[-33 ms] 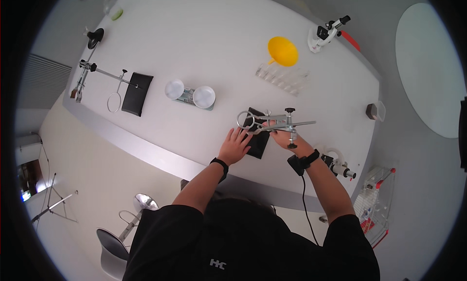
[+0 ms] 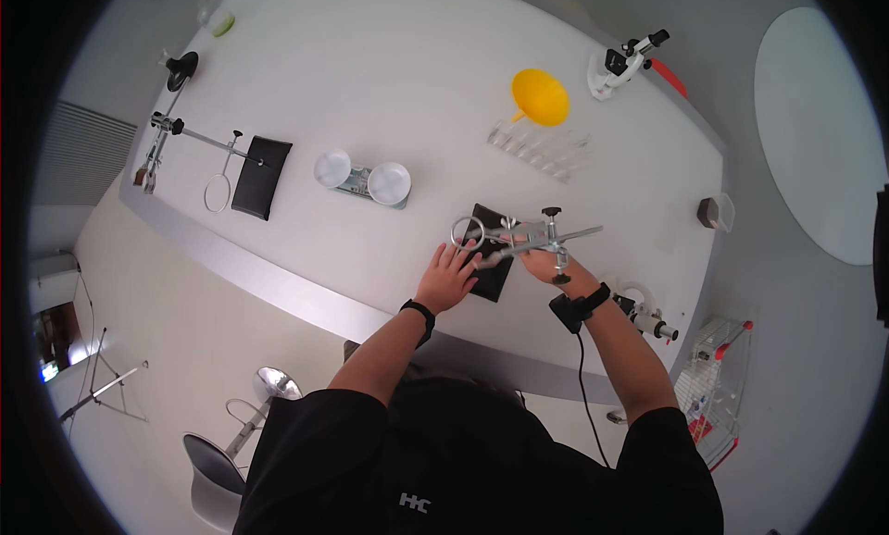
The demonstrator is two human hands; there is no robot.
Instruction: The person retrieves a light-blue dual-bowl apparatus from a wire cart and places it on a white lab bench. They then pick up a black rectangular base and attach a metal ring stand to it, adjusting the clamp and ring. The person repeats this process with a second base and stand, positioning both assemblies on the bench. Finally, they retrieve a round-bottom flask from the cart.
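A retort stand (image 2: 580, 232) with a metal ring, a clamp and black screw knobs rises toward me from its black rectangular base (image 2: 488, 284). Flat and with spread fingers, my left hand (image 2: 446, 280) lies at the base's left edge, its fingertips on the base below the ring (image 2: 468, 232). My right hand (image 2: 548, 265) comes in from the right, behind the clamp (image 2: 528, 242), and seems closed about the stand. Most of its fingers are hidden by the metal parts; the clamp looks smeared by motion.
A two-pan balance (image 2: 389, 183) and a second retort stand (image 2: 262, 188) are to the left. Farther back are a yellow funnel (image 2: 540, 97), a clear rack (image 2: 537, 153) and a microscope (image 2: 613, 68). Another white instrument (image 2: 650, 322) stands by my right forearm.
The clamp's jaws have shifted, the near one swinging down toward my left fingertips. My right hand has moved very slightly right; my left hand stays in place.
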